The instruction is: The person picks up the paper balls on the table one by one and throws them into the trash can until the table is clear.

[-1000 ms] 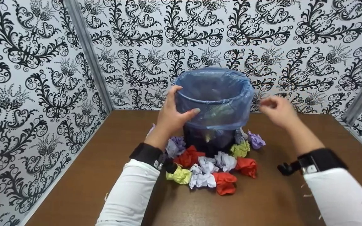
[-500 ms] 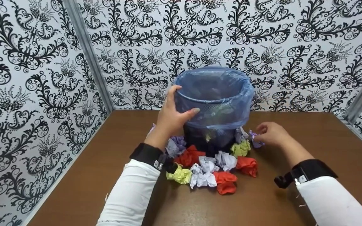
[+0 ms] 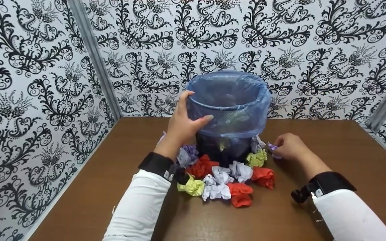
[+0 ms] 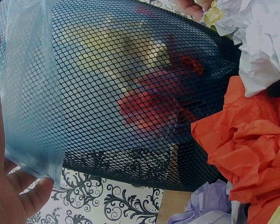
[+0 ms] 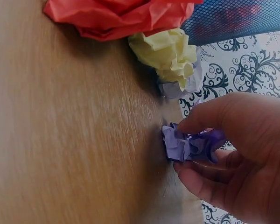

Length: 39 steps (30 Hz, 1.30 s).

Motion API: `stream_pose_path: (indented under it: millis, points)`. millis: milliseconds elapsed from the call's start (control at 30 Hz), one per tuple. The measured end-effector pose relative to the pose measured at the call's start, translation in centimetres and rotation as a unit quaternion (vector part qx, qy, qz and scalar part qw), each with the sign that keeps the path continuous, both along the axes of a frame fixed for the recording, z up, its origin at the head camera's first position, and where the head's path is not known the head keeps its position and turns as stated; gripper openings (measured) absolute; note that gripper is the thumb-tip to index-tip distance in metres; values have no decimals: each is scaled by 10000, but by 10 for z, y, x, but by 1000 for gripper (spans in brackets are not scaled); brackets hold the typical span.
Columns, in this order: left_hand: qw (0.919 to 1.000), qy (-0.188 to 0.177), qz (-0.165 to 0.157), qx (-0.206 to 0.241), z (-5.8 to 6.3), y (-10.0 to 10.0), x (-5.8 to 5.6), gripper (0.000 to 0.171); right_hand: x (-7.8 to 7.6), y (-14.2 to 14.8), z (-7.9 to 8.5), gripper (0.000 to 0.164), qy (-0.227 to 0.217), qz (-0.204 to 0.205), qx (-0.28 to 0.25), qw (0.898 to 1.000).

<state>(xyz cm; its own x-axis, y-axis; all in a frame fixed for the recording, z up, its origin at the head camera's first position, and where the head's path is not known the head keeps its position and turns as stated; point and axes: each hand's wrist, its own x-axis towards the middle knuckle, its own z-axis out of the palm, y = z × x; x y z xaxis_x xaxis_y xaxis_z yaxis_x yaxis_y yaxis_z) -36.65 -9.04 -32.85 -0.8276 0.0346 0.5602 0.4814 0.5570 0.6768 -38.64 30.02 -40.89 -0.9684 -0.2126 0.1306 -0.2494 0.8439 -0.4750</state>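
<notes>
the right hand (image 3: 292, 147) has its grip narrowed on a purple ball (image 5: 177, 143), pinching it between thumb and fingers; the ball is between the bin (image 3: 224, 150) and the counter's right edge, and whether it touches the counter (image 3: 263, 221) is hard to tell. the left hand (image 3: 183, 124) has its grip spread wide, holding the bin's upper side over the blue bag (image 3: 230, 122). the bin stands upright towards the counter's far edge, crumpled paper showing through its mesh. red balls (image 3: 263, 177), white balls (image 3: 216, 191) and yellow balls (image 3: 256, 158) lie around its base.
</notes>
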Motion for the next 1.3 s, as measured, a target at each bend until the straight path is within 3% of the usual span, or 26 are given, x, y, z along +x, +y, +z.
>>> stream_pose_path:
  millis: [267, 533, 867, 1100, 1300]
  points:
    - [10000, 17, 9, -13, 0, 0, 1, 96, -1, -2, -2, 12, 407, 197, 262, 9986]
    - [10000, -52, -60, 37, -2, 1, 1, 99, 0, 2, -3, 12, 257, 229, 446, 9984]
    - [10000, -40, 0, -4, 0, 0, 1, 99, 6, 6, 5, 14, -165, 314, 112, 9993]
    - [9999, -49, 114, -84, 1, 0, 4, 97, 11, 5, 20, 20, -366, 509, 117, 9980]
    - [9998, -100, 126, -73, 3, 0, 5, 97, 16, 0, 43, 13, -352, 625, 24, 9974]
